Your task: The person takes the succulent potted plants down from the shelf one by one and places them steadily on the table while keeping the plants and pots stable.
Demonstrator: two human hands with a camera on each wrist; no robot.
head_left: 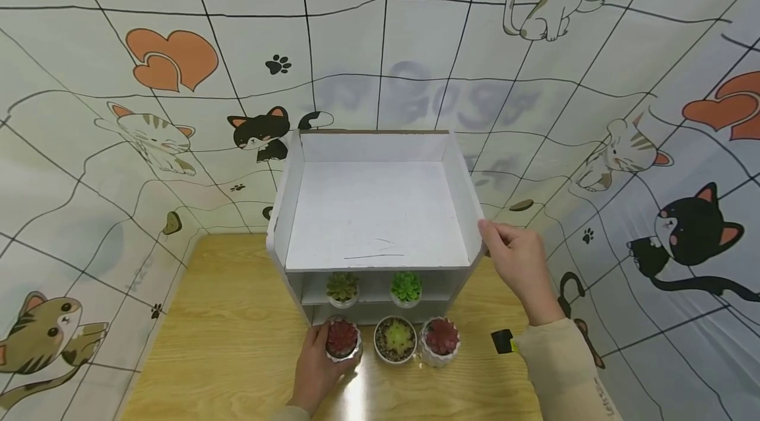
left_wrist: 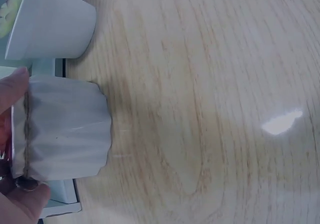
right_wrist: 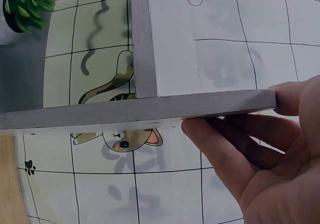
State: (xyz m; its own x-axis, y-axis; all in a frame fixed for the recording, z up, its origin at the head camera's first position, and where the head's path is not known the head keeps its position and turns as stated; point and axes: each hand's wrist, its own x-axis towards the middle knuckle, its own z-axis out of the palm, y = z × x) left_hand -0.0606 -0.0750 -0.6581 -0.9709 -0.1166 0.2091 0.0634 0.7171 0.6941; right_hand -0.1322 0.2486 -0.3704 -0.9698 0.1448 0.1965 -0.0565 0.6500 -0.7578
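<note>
My left hand (head_left: 323, 365) grips a red succulent (head_left: 342, 338) in a ribbed white pot (left_wrist: 70, 129) with twine tied under its rim, at the front left of a white shelf (head_left: 380, 210). Thumb and fingers lie on opposite sides of the pot near its rim. With the right hand (head_left: 519, 262) I pinch the front upper part of the shelf's right side panel (right_wrist: 200, 104), thumb on the edge and fingers along the outer face. Two green succulents, a duller one (head_left: 342, 286) and a brighter one (head_left: 406, 286), stand in white pots inside the shelf's lower compartment.
A yellow-green succulent (head_left: 395, 340) in a round white pot and another red succulent (head_left: 441, 336) stand on the wooden table (head_left: 225, 342) before the shelf. A small black item (head_left: 502, 341) lies near the right sleeve. A cat-patterned cloth (head_left: 368, 45) surrounds the table.
</note>
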